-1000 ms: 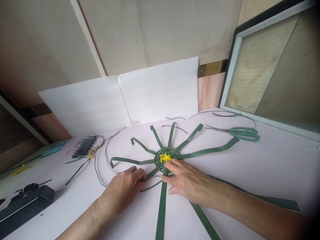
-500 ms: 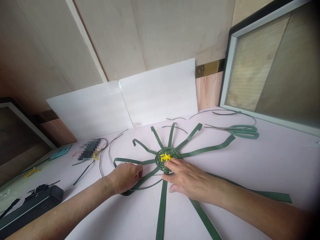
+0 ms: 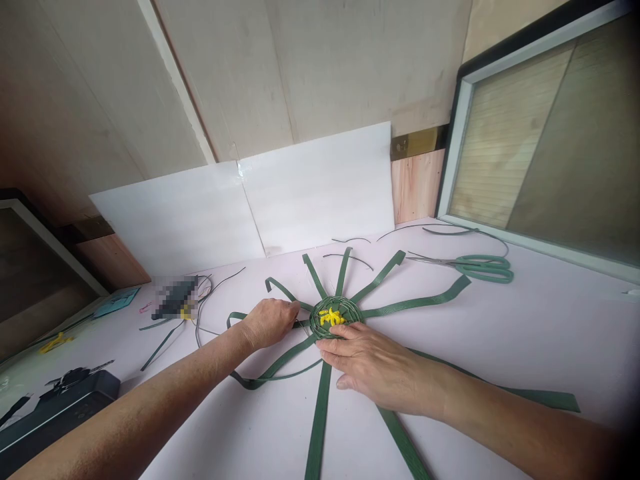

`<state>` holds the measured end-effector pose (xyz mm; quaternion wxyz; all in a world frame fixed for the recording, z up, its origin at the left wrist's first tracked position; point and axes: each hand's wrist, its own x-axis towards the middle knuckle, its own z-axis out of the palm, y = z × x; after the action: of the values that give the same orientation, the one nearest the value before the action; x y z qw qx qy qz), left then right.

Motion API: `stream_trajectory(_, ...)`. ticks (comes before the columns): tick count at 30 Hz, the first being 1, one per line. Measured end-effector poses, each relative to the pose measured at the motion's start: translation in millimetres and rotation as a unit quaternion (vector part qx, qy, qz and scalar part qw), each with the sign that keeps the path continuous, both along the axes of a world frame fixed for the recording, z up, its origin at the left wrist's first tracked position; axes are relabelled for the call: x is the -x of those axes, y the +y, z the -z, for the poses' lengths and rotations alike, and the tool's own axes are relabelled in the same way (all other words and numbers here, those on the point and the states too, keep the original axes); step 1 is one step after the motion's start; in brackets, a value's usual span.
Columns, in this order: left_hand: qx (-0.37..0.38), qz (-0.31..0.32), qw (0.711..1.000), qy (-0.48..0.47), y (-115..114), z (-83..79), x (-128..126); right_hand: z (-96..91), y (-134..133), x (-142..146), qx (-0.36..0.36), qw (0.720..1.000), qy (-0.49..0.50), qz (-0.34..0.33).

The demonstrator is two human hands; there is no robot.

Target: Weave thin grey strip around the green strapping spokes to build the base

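Observation:
A round woven centre (image 3: 356, 308) of thin green cord, with a yellow knotted piece (image 3: 327, 316) at its middle, lies on the table. Several flat green straps (image 3: 320, 420) spread out from it like spokes. My left hand (image 3: 274, 323) is closed just left of the centre, over one strap, pinching a thin green cord (image 3: 303, 328) that runs to the weave. The fingertips hide most of that grip. Lying flat with fingers stretched out, my right hand (image 3: 373, 360) presses on the right and near edge of the woven centre.
Green-handled scissors (image 3: 483, 268) lie at the back right beside loose cord pieces (image 3: 450, 231). A black box (image 3: 60, 420) with keys on it stands at the left. A white board (image 3: 315, 190) leans at the back, and a framed pane (image 3: 540, 133) stands at the right.
My left hand has moved up and right, closer to the woven centre, bringing the thin cord across a left strap. My right hand stays nearly in place on the weave.

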<state>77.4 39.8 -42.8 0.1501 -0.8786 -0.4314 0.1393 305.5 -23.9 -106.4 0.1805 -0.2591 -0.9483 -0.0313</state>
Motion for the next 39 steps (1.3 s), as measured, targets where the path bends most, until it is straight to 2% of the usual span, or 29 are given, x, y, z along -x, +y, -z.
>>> stream_trajectory(3,0.034,-0.023,0.998,-0.041,-10,-9.6,6,-2.2,-1,0,0.012,1.000,0.004,0.005)
stream_trajectory(7,0.085,-0.019,0.990,-0.113,-41,-24.6,20,-3.8,-2,1,0.022,1.000,0.003,0.002)
stream_trajectory(10,0.137,-0.009,0.986,-0.090,-64,-26.4,23,-5.4,-2,1,0.019,1.000,0.004,-0.003)
stream_trajectory(13,0.131,-0.003,0.991,-0.016,-77,-23.7,17,-8.2,-2,1,0.024,1.000,0.006,-0.001)
stream_trajectory(18,0.051,0.005,0.996,0.073,-69,-30.0,7,-9.8,-3,1,0.038,0.999,0.002,0.001)
stream_trajectory(21,0.021,0.004,0.999,0.050,-54,-29.4,11,-7.4,-4,1,0.040,0.999,0.010,0.007)
stream_trajectory(26,0.039,0.016,0.999,-0.011,-41,-9.7,18,-2.4,-4,-1,0.030,0.999,0.027,0.013)
stream_trajectory(31,0.018,0.006,1.000,-0.022,-44,-1.0,21,-3.5,-2,-1,0.022,1.000,0.015,0.005)
stream_trajectory(35,-0.003,-0.003,0.998,-0.061,-47,-4.4,26,-7.8,-2,0,0.022,1.000,-0.001,0.003)
stream_trajectory(39,-0.054,0.028,0.993,-0.098,-62,-12.1,33,-6.0,-1,-1,0.012,1.000,0.001,-0.001)
